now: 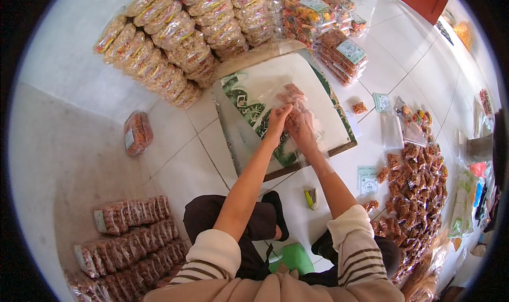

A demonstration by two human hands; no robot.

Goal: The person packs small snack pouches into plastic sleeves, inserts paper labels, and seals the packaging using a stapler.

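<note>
A clear plastic bag [290, 94] with small reddish-brown snack packets inside lies over a low board-topped stand [313, 79] in front of me. My left hand [277, 123] is closed, its fingers pinching the bag near its mouth. Right beside it, my right hand [301, 126] reaches into the bag's open end, with clear film around the wrist. Its fingers curl around a brown snack packet, partly hidden by the plastic and the left hand.
Many small snack packets [411, 196] are heaped on the tiles at right, near printed labels [367, 181] and clear bags [392, 131]. Filled packs [342, 55] and stacked snack bundles [175, 32] stand behind. Packed rows [132, 241] lie at left. A yellow-green item [311, 198] sits below the stand.
</note>
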